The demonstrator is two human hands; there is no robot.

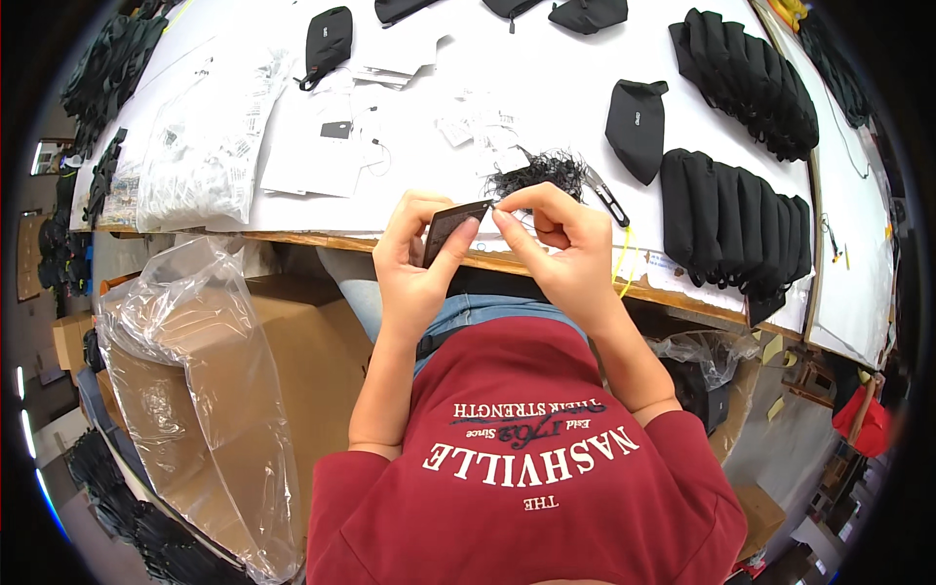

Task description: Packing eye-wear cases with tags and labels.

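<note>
Seen from above, a person in a dark red T-shirt (531, 439) sits or stands, it is hard to tell which, at a white-topped table (429, 127) with a wooden edge. The left hand (408, 261) grips a small, flat, black card-like tag (442, 227) between thumb and fingers; the tag is tilted, just above the table's near edge. The right hand (564, 242) is at the tag's upper right corner, its thumb and index finger closed together in a pinch; whatever lies between those fingertips is too small to make out. Just beyond the hands lies a tangled heap of thin black cords (534, 176), with a dark-handled cutting tool (609, 198) to its right. Farther right, one black zip pouch (636, 132) lies apart, near two packed rows of black pouches (736, 222). Left of the hands are white sheets (300, 168) and, farther left, a clear bag of white labels (207, 156). Below the table, at left, clear plastic sheeting (210, 356) drapes near brown cardboard.
</note>
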